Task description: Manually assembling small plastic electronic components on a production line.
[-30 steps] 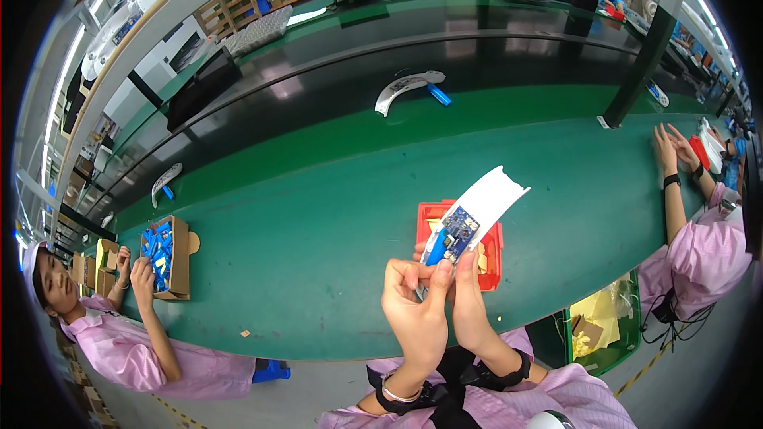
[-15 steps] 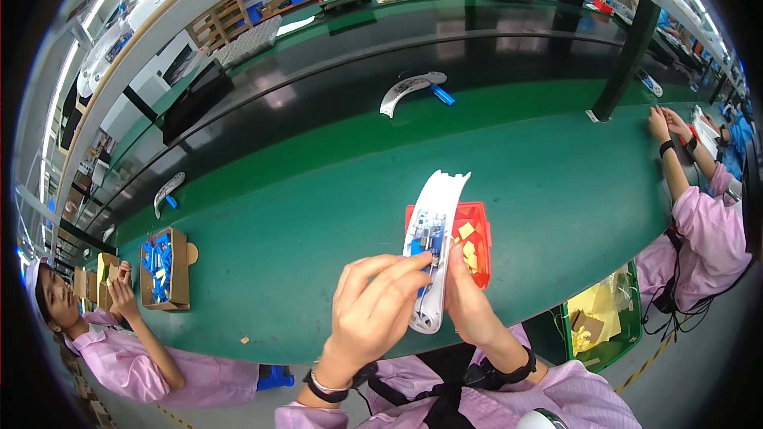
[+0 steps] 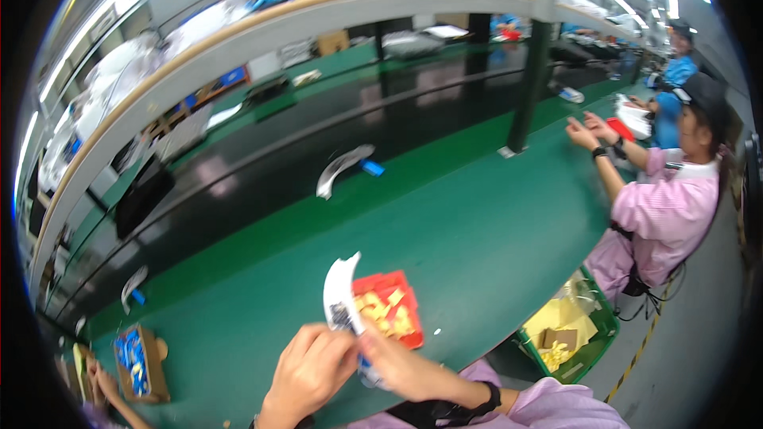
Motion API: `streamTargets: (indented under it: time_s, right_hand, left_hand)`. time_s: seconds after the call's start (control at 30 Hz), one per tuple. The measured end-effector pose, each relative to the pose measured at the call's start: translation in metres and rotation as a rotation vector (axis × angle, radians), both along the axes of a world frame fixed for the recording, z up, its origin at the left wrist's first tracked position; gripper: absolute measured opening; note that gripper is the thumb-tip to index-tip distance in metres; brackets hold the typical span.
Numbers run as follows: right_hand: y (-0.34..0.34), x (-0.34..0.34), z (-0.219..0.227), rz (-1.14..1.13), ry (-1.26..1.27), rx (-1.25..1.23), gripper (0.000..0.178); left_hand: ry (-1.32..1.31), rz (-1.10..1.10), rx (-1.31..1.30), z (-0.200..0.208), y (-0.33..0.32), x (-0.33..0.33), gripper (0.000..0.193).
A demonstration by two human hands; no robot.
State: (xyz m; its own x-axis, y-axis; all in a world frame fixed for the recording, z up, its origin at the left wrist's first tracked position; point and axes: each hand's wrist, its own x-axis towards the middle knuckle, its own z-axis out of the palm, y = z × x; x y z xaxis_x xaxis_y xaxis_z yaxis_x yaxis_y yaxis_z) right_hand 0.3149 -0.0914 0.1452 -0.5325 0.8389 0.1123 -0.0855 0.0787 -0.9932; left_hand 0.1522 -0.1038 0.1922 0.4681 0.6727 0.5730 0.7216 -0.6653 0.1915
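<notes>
Near the tabletop's [image 3: 485, 254] front edge, our right hand [image 3: 395, 363] pinches the white shell [image 3: 339, 282]; we can't tell how our blurred left hand [image 3: 312, 369] grips. Likely we're fitting the shell's circuit board [image 3: 340, 315], next needing steady support.

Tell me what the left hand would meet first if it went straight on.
Likely the white casing at the left hand, with the right hand close by; beyond it, perhaps the red tray, though depth is unclear.

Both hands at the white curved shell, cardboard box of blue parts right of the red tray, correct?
No: in the head view the cardboard box of blue parts sits left of the red tray. Left hand and right hand are indeed at the white curved shell.
</notes>
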Motion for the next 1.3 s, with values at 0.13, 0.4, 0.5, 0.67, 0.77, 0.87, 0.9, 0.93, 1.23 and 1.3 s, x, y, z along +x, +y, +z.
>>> streamTargets:
  time_s: [0.13, 0.4, 0.5, 0.67, 0.77, 0.87, 0.9, 0.93, 1.23, 1.3]
  right_hand:
    - [-0.017, 0.004, 0.026, -0.084, -0.103, 0.141, 0.054]
    - [-0.007, 0.005, 0.030, 0.016, -0.159, 0.021, 0.058]
    - [0.005, 0.005, 0.016, 0.028, -0.074, 0.005, 0.055]
    - [0.032, 0.009, -0.002, 0.266, 0.302, -0.318, 0.047]
    - [0.046, 0.014, -0.007, 0.073, 0.399, -0.227, 0.041]
    - [0.047, 0.013, -0.004, -0.010, 0.371, -0.172, 0.043]
    - [0.046, 0.013, -0.004, -0.018, 0.365, -0.170, 0.043]
    - [0.044, 0.012, -0.005, 0.015, 0.379, -0.187, 0.043]
    - [0.051, 0.004, -0.021, 0.014, 0.389, -0.206, 0.051]
    - [0.049, 0.002, -0.020, 0.017, 0.429, -0.254, 0.048]
  left_hand:
    - [-0.077, -0.044, 0.149, 0.005, -0.013, 0.004, 0.044]
    - [-0.187, -0.069, 0.054, -0.009, -0.001, -0.001, 0.037]
    - [-0.271, -0.039, -0.103, 0.003, -0.007, 0.006, 0.037]
    - [-0.468, 0.261, -0.119, 0.009, -0.015, 0.028, 0.028]
    - [-0.521, 0.306, -0.188, 0.006, -0.023, 0.038, 0.028]
    - [-0.651, 0.346, -0.277, -0.008, -0.026, 0.052, 0.028]
    - [-0.656, 0.338, -0.280, -0.015, -0.024, 0.054, 0.028]
    - [-0.660, 0.372, -0.201, -0.020, -0.021, 0.055, 0.025]
    - [-0.624, 0.421, -0.131, -0.019, -0.009, 0.061, 0.020]
    - [-0.637, 0.418, -0.127, -0.019, -0.008, 0.060, 0.021]
